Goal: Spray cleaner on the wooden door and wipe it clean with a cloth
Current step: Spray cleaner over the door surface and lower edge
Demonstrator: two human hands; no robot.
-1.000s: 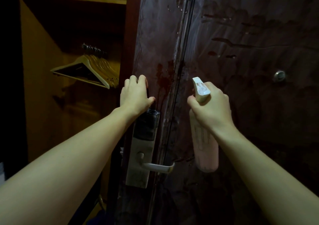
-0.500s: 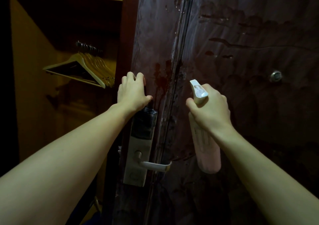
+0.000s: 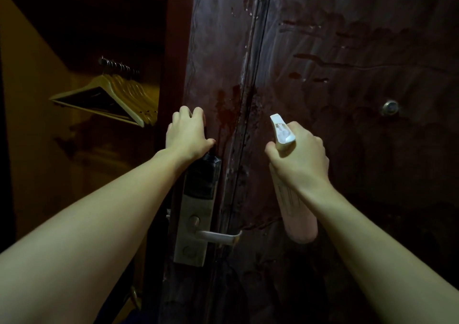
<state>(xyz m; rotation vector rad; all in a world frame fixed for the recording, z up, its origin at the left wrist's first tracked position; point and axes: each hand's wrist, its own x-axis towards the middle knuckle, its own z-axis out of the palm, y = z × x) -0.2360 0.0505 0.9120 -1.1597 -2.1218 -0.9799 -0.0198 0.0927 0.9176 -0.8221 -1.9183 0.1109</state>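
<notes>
The dark red-brown wooden door (image 3: pixel 347 63) fills the middle and right, wet with streaks and drips of cleaner. My left hand (image 3: pixel 187 135) grips the door's left edge just above the lock plate, fingers curled over the edge. My right hand (image 3: pixel 299 159) holds a pale pink spray bottle (image 3: pixel 298 214) by its neck. The bottle's white nozzle (image 3: pixel 280 130) points up at the door panel, close to its vertical groove. No cloth shows in view.
A metal lock plate with a lever handle (image 3: pixel 196 224) sits on the door below my left hand. A peephole (image 3: pixel 390 107) is at the right. Left of the door, an open wooden wardrobe holds several wooden hangers (image 3: pixel 109 97) on a rail.
Both hands stay almost where they were. The view has shifted a little, so the wardrobe and hangers sit slightly further left and lower.
</notes>
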